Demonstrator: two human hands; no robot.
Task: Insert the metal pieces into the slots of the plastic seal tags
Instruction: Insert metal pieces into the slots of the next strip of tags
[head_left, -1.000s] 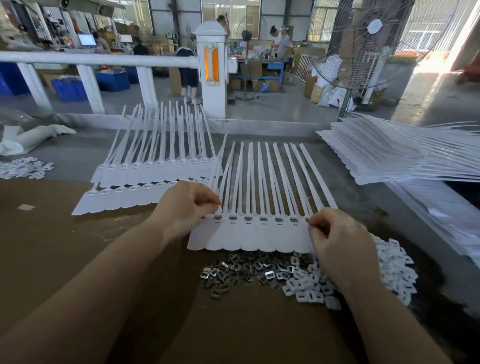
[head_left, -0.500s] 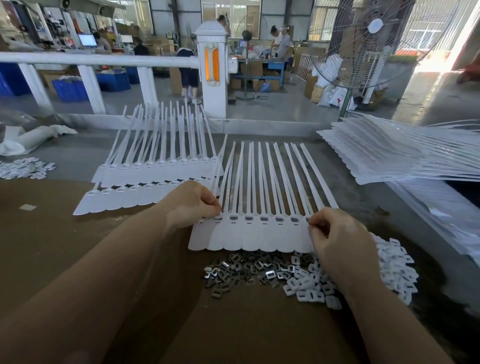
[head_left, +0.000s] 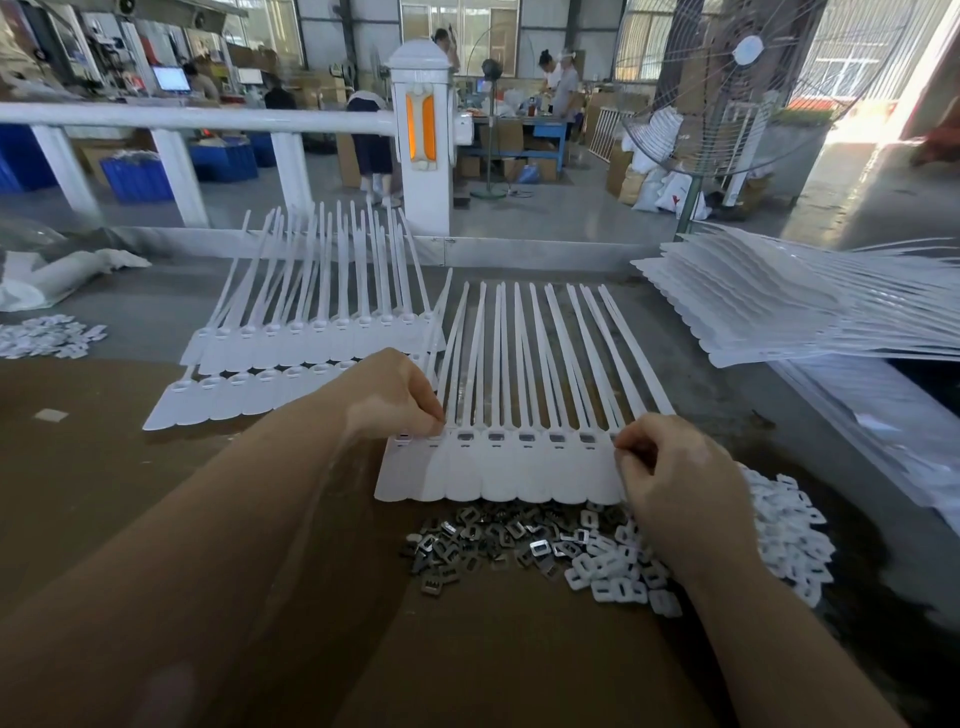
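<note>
Your left hand (head_left: 395, 400) sits at the left end of the near strip of seal tags (head_left: 519, 470), fingers curled tight and pinching at the slot row of the second tag from the left; what's between the fingertips is hidden, can't tell if it's a metal piece. Your right hand (head_left: 670, 483) is at the right end of the same strip, fingers curled in, pinching the strip's right edge near the last slot. The strip lies flat on the brown worktop (head_left: 493, 665), tails pointing far, heads near you. Most slots across the middle show dark inserts.

Metal pieces (head_left: 467, 540) lie in a loose pile just near of the strip, between your forearms. White plastic caps (head_left: 779, 530) are heaped right of that pile, partly under your right wrist.

Two more tag strips (head_left: 311, 353) lie overlapped on the far left, their right ends behind your left hand. A big stack of tag strips (head_left: 789, 301) sits far right. A small scatter of white caps (head_left: 47, 335) is at the far left edge. White railing (head_left: 197, 119) and a floor fan (head_left: 727, 88) stand beyond the worktop.
</note>
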